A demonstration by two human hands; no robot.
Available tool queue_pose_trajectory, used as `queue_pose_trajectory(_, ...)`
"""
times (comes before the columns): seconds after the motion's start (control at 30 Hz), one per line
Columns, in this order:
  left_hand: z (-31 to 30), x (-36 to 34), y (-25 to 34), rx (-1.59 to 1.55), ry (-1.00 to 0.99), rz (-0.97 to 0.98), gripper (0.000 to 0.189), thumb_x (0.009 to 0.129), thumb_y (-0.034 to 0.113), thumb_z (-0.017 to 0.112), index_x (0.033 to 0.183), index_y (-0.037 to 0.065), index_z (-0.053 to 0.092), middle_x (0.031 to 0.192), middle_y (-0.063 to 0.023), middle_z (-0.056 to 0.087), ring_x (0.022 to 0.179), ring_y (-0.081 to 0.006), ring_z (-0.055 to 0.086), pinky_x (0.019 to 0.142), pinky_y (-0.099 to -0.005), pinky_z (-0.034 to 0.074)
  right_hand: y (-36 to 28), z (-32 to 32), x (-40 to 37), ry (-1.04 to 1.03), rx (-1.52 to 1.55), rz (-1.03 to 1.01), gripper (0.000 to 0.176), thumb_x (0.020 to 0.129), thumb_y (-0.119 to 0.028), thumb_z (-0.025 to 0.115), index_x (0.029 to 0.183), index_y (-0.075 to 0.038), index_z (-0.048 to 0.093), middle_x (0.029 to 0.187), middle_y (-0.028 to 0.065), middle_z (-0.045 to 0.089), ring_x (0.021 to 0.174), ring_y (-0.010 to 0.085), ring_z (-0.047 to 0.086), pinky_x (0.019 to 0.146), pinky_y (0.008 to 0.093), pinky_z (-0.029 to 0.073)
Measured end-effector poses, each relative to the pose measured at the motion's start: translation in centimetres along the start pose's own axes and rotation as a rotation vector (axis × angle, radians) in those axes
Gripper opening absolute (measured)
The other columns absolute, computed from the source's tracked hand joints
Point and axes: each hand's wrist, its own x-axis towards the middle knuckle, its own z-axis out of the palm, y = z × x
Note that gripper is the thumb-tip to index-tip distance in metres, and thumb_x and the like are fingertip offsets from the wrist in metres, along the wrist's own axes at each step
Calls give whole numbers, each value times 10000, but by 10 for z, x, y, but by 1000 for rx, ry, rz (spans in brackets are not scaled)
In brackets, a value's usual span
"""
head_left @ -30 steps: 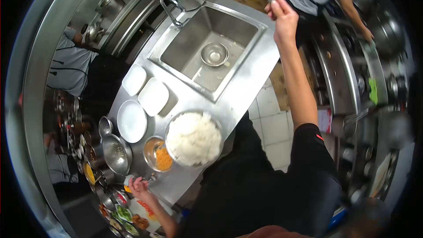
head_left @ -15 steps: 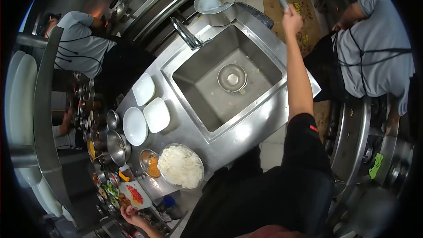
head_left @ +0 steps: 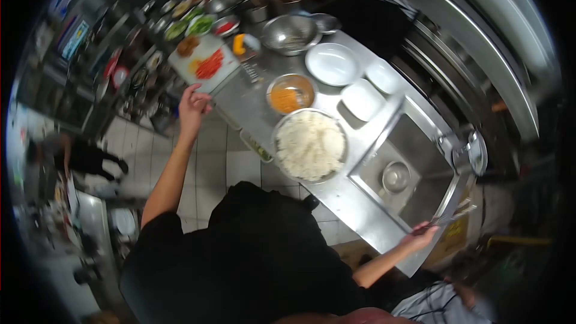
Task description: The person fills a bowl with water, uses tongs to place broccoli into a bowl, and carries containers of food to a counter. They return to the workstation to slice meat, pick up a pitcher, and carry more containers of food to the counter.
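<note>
My left hand (head_left: pixel 194 107) is raised near the lower edge of a white cutting board (head_left: pixel 225 75), its fingers partly curled and apart, holding nothing. Chopped red pieces (head_left: pixel 209 65) and a brown piece of food (head_left: pixel 188 46) lie on that board. At the sink's near right corner, my right hand (head_left: pixel 420 237) grips the handle of a long utensil, whose far end is smeared by motion. Between my hands stands a large bowl of white rice (head_left: pixel 311 145), with a metal bowl of orange food (head_left: pixel 291 93) touching or close behind it.
White dishes (head_left: pixel 362 99) stand beside the sink (head_left: pixel 425 187), which holds a small metal bowl (head_left: pixel 396 177). A large metal bowl (head_left: pixel 290 34) and several ingredient containers are at the back. A person in grey (head_left: pixel 441 303) is at the bottom right, another person (head_left: pixel 90 153) far left.
The view has swung left toward the cutting board. My right hand, with the long utensil, has come down from its outstretched position to the sink's corner. My left hand is now beside the board's edge.
</note>
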Motion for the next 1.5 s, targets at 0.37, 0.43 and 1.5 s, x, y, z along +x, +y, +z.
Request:
queue_pose_trajectory(0.37, -199, -105, -153, -249, 84, -504, 300, 818, 78, 510, 1118, 63, 513, 856, -65, 605, 666, -135, 566, 600, -277, 480, 6, 349, -186, -806, -370, -166, 413, 875, -122, 553, 1255, 19, 477, 672, -4, 495, 552, 50, 422, 478, 200, 336)
queue_pose_trajectory(0.43, -221, -113, -154, -254, 103, -581, 306, 812, 69, 516, 1118, 61, 513, 862, -66, 602, 657, -137, 565, 602, -278, 482, 29, 427, -196, -973, -398, -161, 422, 864, -114, 540, 1268, -9, 475, 645, -6, 485, 529, 51, 421, 457, 203, 329)
queue_pose_trajectory(1.5, -357, 751, -226, 309, -320, 51, 142, 822, 89, 531, 917, 2, 593, 825, -100, 636, 834, -191, 632, 753, -298, 517, 362, 1291, -312, -1631, -767, -847, 314, 800, -8, 458, 1073, -34, 611, 989, 141, 654, 950, 241, 622, 825, 306, 479)
